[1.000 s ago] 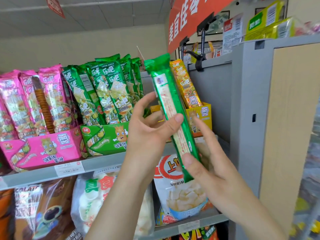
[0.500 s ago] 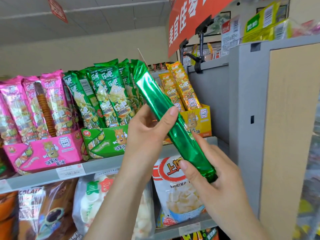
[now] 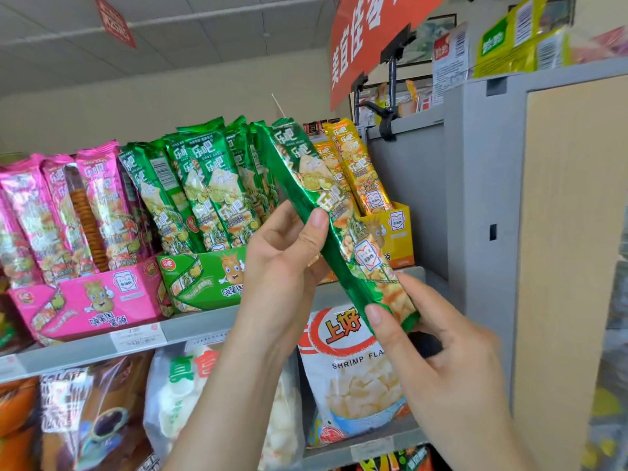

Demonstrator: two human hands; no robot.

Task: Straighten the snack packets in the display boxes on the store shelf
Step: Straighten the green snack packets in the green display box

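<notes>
Foil glinted on the long green packet [image 3: 326, 212], printed front outward, its top tilted left. The left hand [image 3: 282, 263] pinched its middle and the right hand [image 3: 438, 351] its lower end, before the yellow display box [image 3: 397, 232] at the shelf's [image 3: 102, 348] right end.

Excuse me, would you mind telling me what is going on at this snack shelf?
A person holds one green snack packet in both hands in front of the shelf. The left hand grips its middle and the right hand pinches its lower end. It is tilted, outside any box; the green display box stands behind it, between a pink box and a yellow box.
</notes>
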